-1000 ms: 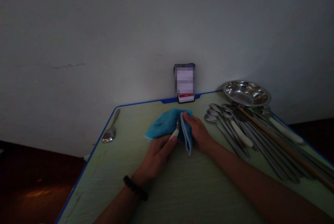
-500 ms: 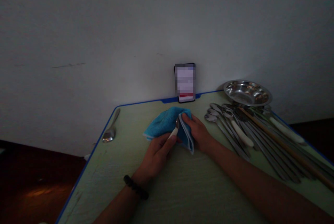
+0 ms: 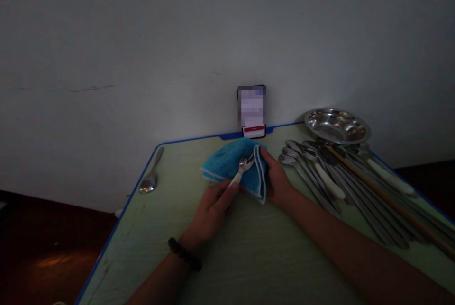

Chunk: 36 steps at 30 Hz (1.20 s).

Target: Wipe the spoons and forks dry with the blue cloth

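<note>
My left hand is closed around the white handle of a fork, its metal tines pointing up and to the right. Behind and around the fork head lies a folded blue cloth with a pale edge. My right hand grips the cloth's right side, with the fingers partly hidden behind it. The tips of the tines reach the fold near my right thumb. A metal spoon lies alone at the table's left edge.
At right a pile of long-handled spoons and other cutlery spreads across the green table. A shiny metal bowl stands behind it. A phone leans against the wall at the back edge.
The cloth and my right hand have shifted slightly up and to the right. More of the fork's head and tines now shows, where the cloth covered it before.
</note>
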Tool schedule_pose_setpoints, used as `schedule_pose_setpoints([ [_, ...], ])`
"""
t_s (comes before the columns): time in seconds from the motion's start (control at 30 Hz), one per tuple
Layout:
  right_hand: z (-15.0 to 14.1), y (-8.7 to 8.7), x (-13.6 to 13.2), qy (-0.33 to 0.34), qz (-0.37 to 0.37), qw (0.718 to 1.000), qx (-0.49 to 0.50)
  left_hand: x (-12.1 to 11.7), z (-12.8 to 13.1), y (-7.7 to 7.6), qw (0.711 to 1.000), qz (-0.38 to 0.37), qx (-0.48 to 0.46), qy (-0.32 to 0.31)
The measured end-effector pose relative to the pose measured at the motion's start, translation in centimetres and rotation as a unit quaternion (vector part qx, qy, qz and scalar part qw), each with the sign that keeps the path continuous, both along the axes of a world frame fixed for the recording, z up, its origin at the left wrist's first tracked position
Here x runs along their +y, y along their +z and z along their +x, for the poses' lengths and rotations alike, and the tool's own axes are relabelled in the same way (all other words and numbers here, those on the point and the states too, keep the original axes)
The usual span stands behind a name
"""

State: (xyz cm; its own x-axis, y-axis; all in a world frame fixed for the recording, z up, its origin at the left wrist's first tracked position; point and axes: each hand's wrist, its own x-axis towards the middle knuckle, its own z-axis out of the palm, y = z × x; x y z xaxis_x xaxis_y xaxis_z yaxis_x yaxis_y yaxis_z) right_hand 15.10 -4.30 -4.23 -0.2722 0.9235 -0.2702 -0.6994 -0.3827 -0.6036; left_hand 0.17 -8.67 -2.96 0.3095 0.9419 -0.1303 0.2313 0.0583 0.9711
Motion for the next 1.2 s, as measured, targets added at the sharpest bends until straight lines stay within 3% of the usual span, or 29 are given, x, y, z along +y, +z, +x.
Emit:
schedule_pose_setpoints([
  [0.23,0.03,0.55,-0.17,0.016,-0.034,0.999,0.038,0.07,-0.05,-0.42,1.000,0.002,-0.020,0.013],
  [0.57,0.15,0.65,0.04,0.006,0.020,0.997,0.069,-0.07,-0.10,0.00,1.000,-0.006,-0.010,0.010],
  [0.73,-0.14,0.65,-0.21,0.036,0.021,0.998,0.052,0.02,0.02,0.04,0.999,-0.004,-0.020,0.024],
  [0.9,-0.14,0.22,-0.12,0.017,0.032,0.999,0.027,0.17,0.04,-0.23,0.999,-0.009,-0.044,0.028],
  [1.2,-0.16,0.23,-0.05,0.005,-0.026,0.999,0.024,0.09,0.01,0.03,1.000,0.011,-0.006,0.028],
])
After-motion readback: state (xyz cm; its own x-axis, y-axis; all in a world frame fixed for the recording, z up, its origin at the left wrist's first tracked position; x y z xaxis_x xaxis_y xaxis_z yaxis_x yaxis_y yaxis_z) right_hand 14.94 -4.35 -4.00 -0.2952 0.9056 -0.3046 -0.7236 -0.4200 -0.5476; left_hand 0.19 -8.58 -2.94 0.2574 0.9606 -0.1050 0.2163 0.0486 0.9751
